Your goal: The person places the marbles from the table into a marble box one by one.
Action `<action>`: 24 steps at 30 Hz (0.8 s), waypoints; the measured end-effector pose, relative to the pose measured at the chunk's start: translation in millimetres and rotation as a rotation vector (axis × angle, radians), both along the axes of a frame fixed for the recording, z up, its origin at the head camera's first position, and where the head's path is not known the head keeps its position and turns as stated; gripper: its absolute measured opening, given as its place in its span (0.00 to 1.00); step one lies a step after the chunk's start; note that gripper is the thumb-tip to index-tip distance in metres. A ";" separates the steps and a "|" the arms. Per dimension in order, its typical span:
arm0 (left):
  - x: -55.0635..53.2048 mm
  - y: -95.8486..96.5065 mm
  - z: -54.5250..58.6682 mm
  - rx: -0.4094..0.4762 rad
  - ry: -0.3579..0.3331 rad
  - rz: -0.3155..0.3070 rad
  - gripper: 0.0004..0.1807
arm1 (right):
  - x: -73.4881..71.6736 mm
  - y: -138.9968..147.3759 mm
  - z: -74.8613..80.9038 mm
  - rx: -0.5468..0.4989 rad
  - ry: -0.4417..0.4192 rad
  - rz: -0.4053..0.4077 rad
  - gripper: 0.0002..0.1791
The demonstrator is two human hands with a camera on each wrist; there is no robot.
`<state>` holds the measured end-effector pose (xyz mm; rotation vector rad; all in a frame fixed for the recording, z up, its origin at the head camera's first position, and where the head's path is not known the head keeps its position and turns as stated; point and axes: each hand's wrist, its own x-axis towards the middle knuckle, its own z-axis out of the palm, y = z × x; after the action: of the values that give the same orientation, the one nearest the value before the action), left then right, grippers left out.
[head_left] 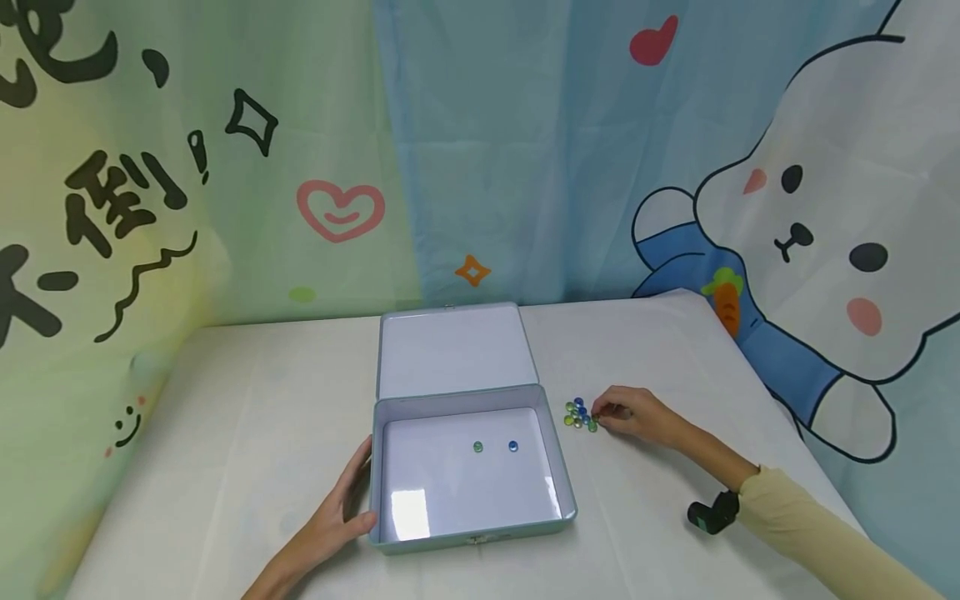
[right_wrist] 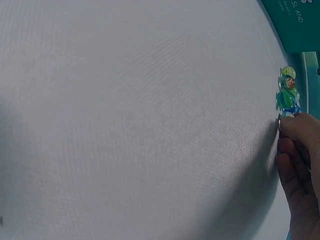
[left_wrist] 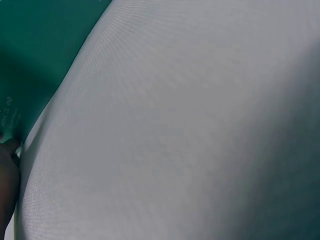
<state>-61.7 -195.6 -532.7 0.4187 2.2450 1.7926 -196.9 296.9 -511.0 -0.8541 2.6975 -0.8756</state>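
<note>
A hinged tin box (head_left: pixel 480 533) lies with its lid (head_left: pixel 456 350) folded back on the table. Inside it sit a green glass marble (head_left: pixel 477 447) and a blue glass marble (head_left: pixel 513 447). My left hand (head_left: pixel 330 517) rests against the box's left side, fingers extended and thumb by the front left corner. Right of the box, several blue, green and yellowish marbles (head_left: pixel 582 411) cluster on the cloth. At the cluster's right edge my right hand (head_left: pixel 637 415) pinches a marble between thumb and fingertips, which mostly cover it. The right wrist view shows marbles (right_wrist: pixel 286 98) just beyond the thumb.
White cloth (head_left: pixel 285 400) covers the table. A printed curtain (head_left: pixel 487 150) hangs behind it and along the sides. A black wrist camera (head_left: pixel 714 512) is strapped below the right sleeve (head_left: pixel 810 525). The box's green outer wall (left_wrist: pixel 40 55) fills a corner of the left wrist view.
</note>
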 end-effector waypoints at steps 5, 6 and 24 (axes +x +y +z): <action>0.0 -0.8 -1.8 0.010 0.018 -0.009 0.49 | 0.2 0.1 0.2 0.005 -0.010 -0.007 0.11; -0.1 -0.9 -2.0 0.011 0.023 -0.011 0.49 | 0.3 0.1 0.2 0.004 -0.008 -0.007 0.10; 0.6 -1.1 -0.6 0.009 0.030 -0.018 0.49 | -5.2 0.4 19.0 -0.111 0.113 -0.036 0.09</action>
<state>-61.2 -196.7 -533.3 0.4688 2.2465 1.8005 -202.1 297.3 -492.0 -0.9060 2.7905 -1.0231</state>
